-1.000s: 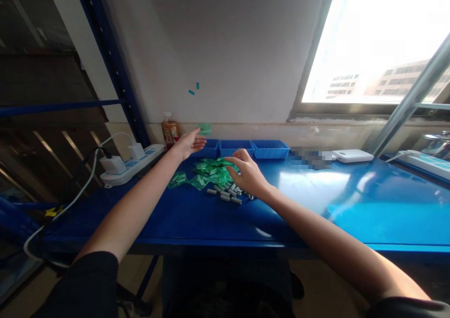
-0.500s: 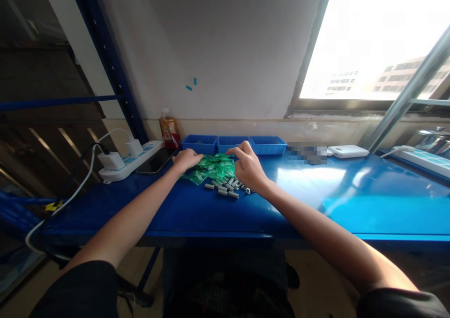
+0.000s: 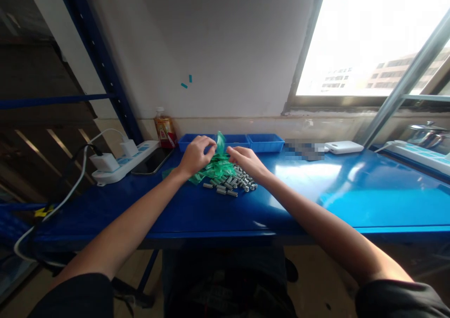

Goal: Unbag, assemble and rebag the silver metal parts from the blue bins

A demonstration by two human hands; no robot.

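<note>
Blue bench [image 3: 351,201]; both hands' fingers pinching one green bag [image 3: 220,144], contents unclear.

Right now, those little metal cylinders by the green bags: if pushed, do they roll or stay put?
The metal cylinders lie on their sides on the glossy blue table, so they would probably roll. They look stiff and dense for their size. Being heaped together, a push would likely scatter them.

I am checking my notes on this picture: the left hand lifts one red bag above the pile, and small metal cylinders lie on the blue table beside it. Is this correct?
Not quite: the bag is green, not red, as the head view shows. The rest holds: the left hand lifts it above the pile of green bags, and small metal cylinders lie on the blue table beside it.
</note>
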